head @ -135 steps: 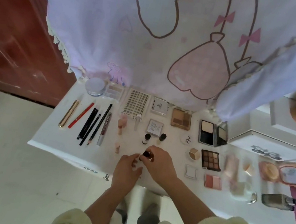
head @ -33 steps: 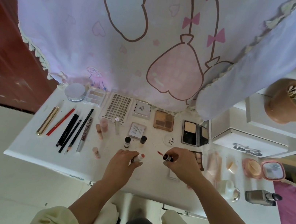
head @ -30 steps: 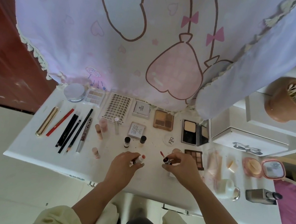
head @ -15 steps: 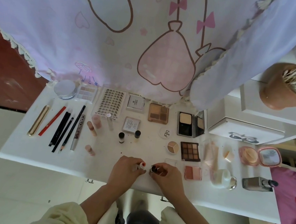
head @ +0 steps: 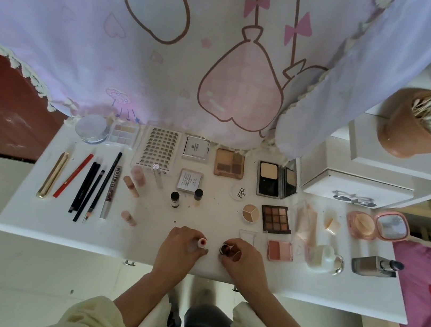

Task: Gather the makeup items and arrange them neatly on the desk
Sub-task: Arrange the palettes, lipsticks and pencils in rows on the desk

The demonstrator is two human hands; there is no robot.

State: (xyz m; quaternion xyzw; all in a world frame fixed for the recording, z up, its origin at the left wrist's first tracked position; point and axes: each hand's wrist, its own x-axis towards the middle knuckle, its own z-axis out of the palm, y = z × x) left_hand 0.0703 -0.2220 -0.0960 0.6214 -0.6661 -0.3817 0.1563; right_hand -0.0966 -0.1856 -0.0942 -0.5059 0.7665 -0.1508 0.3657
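Near the front edge of the white desk [head: 64,233], my left hand [head: 179,250] grips a small lip-gloss tube [head: 201,243] whose red open mouth points up. Just to its right, my right hand [head: 242,259] holds the tube's dark cap with its wand [head: 225,248]. The two parts are a short gap apart. Pencils and pens [head: 90,186] lie in a row at the left. Palettes [head: 229,163] and compacts [head: 276,180] line the back and right.
A lilac curtain [head: 198,48] hangs over the desk's far edge. White boxes [head: 351,181] and a brown cup of cotton swabs [head: 421,124] stand at the right. A square bottle [head: 375,267] and a white jar [head: 323,258] lie front right. A pink cloth [head: 424,292] borders the right side.
Both hands drew back toward the desk's front edge. The cap and wand, held out to the right a second ago, came close to the tube's mouth.
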